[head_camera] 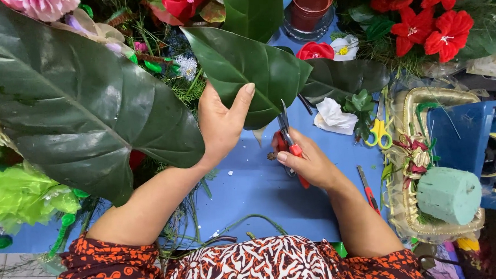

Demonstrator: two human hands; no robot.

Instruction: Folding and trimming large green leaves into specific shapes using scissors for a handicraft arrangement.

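Holding leaf (pixel 250 71), left hand (pixel 220 124); right hand (pixel 308 163) gripping red-handled shears (pixel 288 143).

The left hand (pixel 220 124) is raised with its back to the camera, the forearm slanting up from the lower left. Its fingers (pixel 209 104) are hidden behind what they hold, and the thumb stretches out to the right, pressed flat. Just right of and below that thumb, the right hand (pixel 308 162) is curled shut in a fist-like grip, its forearm running down to the lower right.
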